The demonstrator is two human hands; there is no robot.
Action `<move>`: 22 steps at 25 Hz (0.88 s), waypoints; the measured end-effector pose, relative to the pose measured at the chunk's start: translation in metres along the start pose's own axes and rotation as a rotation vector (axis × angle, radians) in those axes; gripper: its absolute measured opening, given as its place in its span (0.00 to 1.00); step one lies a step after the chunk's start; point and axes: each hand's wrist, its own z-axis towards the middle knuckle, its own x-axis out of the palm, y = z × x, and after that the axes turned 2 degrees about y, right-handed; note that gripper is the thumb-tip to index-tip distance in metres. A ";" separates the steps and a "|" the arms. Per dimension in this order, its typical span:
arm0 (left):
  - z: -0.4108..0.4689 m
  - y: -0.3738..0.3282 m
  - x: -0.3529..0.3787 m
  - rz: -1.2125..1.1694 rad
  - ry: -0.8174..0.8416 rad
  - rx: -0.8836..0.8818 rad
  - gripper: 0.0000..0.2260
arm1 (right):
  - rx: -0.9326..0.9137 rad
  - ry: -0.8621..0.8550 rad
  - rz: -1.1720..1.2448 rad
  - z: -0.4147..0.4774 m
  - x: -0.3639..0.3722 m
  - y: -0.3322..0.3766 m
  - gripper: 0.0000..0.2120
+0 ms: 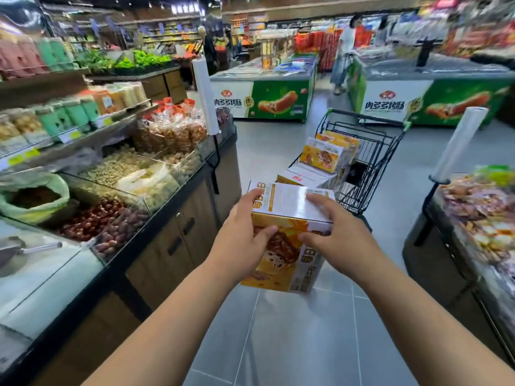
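I hold a yellow and white snack box (pixel 287 207) in the air with both hands, above the grey floor. My left hand (pixel 242 232) grips its left side, fingers on top and thumb on the front face. My right hand (pixel 334 235) grips the right side the same way. Just beyond the box stands a black wire shopping cart (pixel 373 162) with several similar yellow boxes (pixel 323 157) inside.
A bulk counter (pixel 156 224) with bins of nuts and dried fruit runs along the left. Another display (pixel 473 218) stands on the right, with a bag roll (pixel 459 143) on a pole. Green freezer chests (pixel 264 98) lie ahead. A person (pixel 344 51) stands far back.
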 end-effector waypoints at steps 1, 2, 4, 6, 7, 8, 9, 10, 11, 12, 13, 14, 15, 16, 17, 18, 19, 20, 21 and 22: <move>0.021 0.001 0.006 0.004 0.000 -0.004 0.29 | 0.004 0.002 -0.002 0.021 -0.003 -0.006 0.34; 0.047 0.002 0.013 0.007 -0.004 -0.010 0.29 | 0.002 0.006 -0.018 0.046 -0.007 -0.013 0.35; 0.077 0.005 0.018 0.016 -0.008 -0.004 0.29 | -0.020 0.016 -0.073 0.077 -0.011 -0.019 0.35; 0.119 0.007 0.028 0.032 -0.001 0.023 0.28 | -0.013 0.021 -0.117 0.121 -0.018 -0.030 0.34; 0.139 0.010 0.033 0.043 0.010 0.032 0.28 | 0.000 0.032 -0.131 0.141 -0.020 -0.035 0.35; 0.159 0.013 0.036 0.052 0.021 0.043 0.28 | 0.002 0.050 -0.151 0.160 -0.020 -0.039 0.35; 0.179 0.018 0.039 0.061 0.032 0.052 0.28 | -0.001 0.072 -0.171 0.180 -0.019 -0.044 0.36; 0.200 0.025 0.042 0.066 0.044 0.057 0.27 | -0.004 0.092 -0.183 0.200 -0.017 -0.049 0.38; 0.220 0.032 0.046 0.074 0.057 0.061 0.27 | -0.003 0.110 -0.190 0.220 -0.015 -0.054 0.39; 0.239 0.039 0.049 0.079 0.073 0.062 0.27 | 0.004 0.129 -0.196 0.238 -0.013 -0.057 0.41; 0.256 0.045 0.051 0.085 0.096 0.069 0.27 | 0.022 0.148 -0.210 0.256 -0.012 -0.059 0.44; 0.277 0.053 0.054 0.085 0.127 0.082 0.28 | 0.057 0.164 -0.241 0.277 -0.008 -0.064 0.46; 0.299 0.062 0.056 0.082 0.155 0.103 0.28 | 0.096 0.170 -0.283 0.299 -0.005 -0.066 0.49; 0.321 0.070 0.057 0.076 0.180 0.134 0.28 | 0.128 0.170 -0.325 0.322 -0.001 -0.070 0.50; 0.345 0.077 0.057 0.078 0.205 0.163 0.28 | 0.156 0.171 -0.357 0.344 0.004 -0.073 0.50; 0.370 0.084 0.057 0.085 0.234 0.185 0.28 | 0.187 0.173 -0.369 0.366 0.008 -0.075 0.49; 0.395 0.090 0.056 0.099 0.262 0.201 0.28 | 0.211 0.168 -0.354 0.387 0.012 -0.079 0.48; 0.416 0.094 0.055 0.108 0.286 0.212 0.29 | 0.224 0.153 -0.317 0.404 0.015 -0.082 0.47; 0.434 0.097 0.055 0.106 0.306 0.229 0.29 | 0.234 0.119 -0.267 0.417 0.018 -0.086 0.46; 0.458 0.103 0.055 0.097 0.325 0.257 0.30 | 0.248 0.071 -0.208 0.432 0.020 -0.088 0.43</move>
